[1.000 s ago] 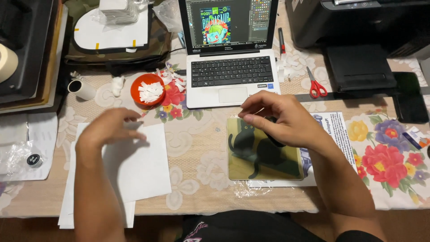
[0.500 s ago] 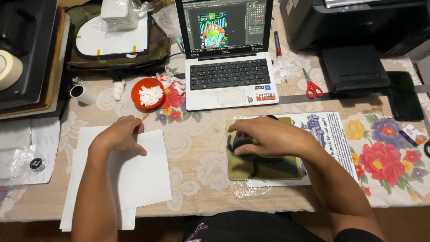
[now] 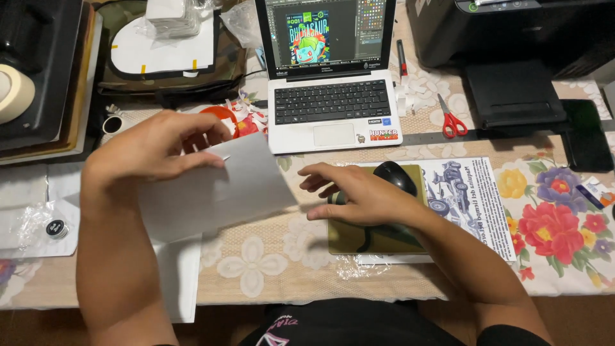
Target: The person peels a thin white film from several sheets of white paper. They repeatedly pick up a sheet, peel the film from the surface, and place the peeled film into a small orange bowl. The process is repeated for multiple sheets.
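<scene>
Paper (image 3: 218, 189), a white sheet, was lifted off the counter (image 3: 256, 269) and hung tilted in front of the laptop (image 3: 330, 77), toward its left. The left hand (image 3: 154, 147) pinched the sheet's upper edge between thumb and fingertips, its grip closed on the paper. More white sheets (image 3: 176, 275) lay flat on the counter beneath the raised one, further out from the laptop. The right hand (image 3: 359, 195) hovered palm down just in front of the laptop, fingers spread and loosely curved, pointing toward the sheet's right edge; that grip held nothing, and whether the fingertips touched the paper could not be told. Under this hand lay an olive pad (image 3: 378, 234), with a black mouse (image 3: 395, 176) just behind the knuckles. A printed flyer (image 3: 471, 198) sat right of the pad. Red scissors (image 3: 453, 122) lay right of the laptop, beside a black printer (image 3: 512, 45). Left of the laptop a red dish (image 3: 221, 115) peeked out behind the left hand, and a roll of tape (image 3: 14, 93) stood far to the left.
</scene>
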